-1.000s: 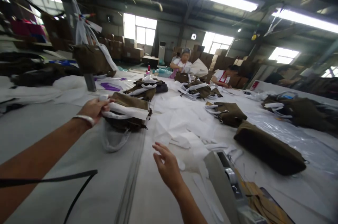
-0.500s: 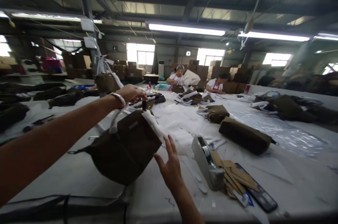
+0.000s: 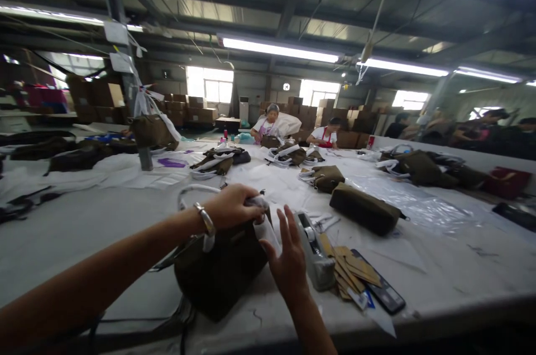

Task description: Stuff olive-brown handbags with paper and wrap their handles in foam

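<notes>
A dark olive handbag (image 3: pixel 220 274) with white-wrapped handles is in front of me at the table's near edge. My left hand (image 3: pixel 237 207), with a silver bangle on the wrist, is closed around a white-wrapped handle at the bag's upper right. White wrapping (image 3: pixel 268 232) hangs down there beside the fingers. At the bag's right side is my right hand (image 3: pixel 288 257), open with its fingers spread upward; whether it touches the wrapping I cannot tell. A grey tape dispenser (image 3: pixel 320 271) stands just right of that hand.
Brown cards (image 3: pixel 349 268) and a dark phone (image 3: pixel 387 291) lie right of the dispenser. Beyond are an olive pouch (image 3: pixel 364 210), more bags (image 3: pixel 326 178) and clear plastic sheeting (image 3: pixel 419 207). A metal post (image 3: pixel 146 159) rises at left. Two people (image 3: pixel 268 126) work across the table.
The handbag has come down and to the right, turning more upright, with my left hand on it. My right hand has shifted right and stays open. The camera view has turned slightly right.
</notes>
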Motion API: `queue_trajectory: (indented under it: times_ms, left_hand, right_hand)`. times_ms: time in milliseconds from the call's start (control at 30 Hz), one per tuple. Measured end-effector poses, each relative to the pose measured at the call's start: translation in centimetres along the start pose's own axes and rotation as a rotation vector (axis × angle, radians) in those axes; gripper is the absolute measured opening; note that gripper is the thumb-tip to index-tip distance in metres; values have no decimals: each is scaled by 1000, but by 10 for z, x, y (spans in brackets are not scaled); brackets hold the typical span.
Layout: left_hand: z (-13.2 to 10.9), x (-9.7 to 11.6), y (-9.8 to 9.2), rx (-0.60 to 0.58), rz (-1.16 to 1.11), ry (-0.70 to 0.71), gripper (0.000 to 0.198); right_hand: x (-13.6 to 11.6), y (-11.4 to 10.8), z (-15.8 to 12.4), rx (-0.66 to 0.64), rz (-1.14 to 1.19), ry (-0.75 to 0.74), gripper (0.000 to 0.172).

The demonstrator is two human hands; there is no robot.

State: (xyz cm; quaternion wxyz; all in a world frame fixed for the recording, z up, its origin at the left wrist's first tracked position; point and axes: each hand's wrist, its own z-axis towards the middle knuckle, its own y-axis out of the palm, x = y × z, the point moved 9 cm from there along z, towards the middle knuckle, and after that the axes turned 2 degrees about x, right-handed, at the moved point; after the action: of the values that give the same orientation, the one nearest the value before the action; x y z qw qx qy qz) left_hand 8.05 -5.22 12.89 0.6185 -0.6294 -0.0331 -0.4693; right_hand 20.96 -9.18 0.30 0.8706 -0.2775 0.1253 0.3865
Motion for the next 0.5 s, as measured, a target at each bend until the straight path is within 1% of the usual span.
queue_trajectory:
  times_ms: [67,100,133,167,200,233,267,333,367,400,433,467,500]
  left_hand:
    - [-15,18,31,-95,-47,55,24]
    - [-24,22,47,-183,-97,50,28]
    - [-34,24,61,-283,-153,31,32]
    - [-44,24,70,-374,-200,14,38]
    - [-51,22,74,-427,-230,1,43]
    - [-53,17,70,-421,-233,-8,46]
    - [-51,10,58,-344,-201,-8,48]
    - [-39,-9,26,-110,-55,-9,41]
    - [-33,-19,15,-32,50,-15,35]
    - [-26,-28,11,3,168,-14,29]
    - [-20,-34,13,-2,288,3,25]
    - [-14,-41,20,-37,392,24,28]
    - [-11,-47,32,-87,472,41,37]
  right_hand:
    - [-7,0,11,-130,7,-113,72]
    - [-9,0,14,-203,16,-138,76]
    - [-9,-2,14,-266,19,-143,77]
    - [-8,-5,14,-316,11,-130,74]
    - [-8,-10,12,-355,-1,-115,68]
    - [-10,-14,8,-386,-9,-113,59]
    - [-13,-17,4,-412,-9,-115,49]
    - [-19,-22,-5,-431,9,-117,36]
    - [-22,-24,-10,-428,23,-118,33]
    - [-24,-24,-15,-425,37,-126,30]
    - [-27,-24,-20,-427,48,-141,29]
    - [-30,-23,-25,-435,61,-162,28]
    - [-33,-22,-30,-453,79,-179,27]
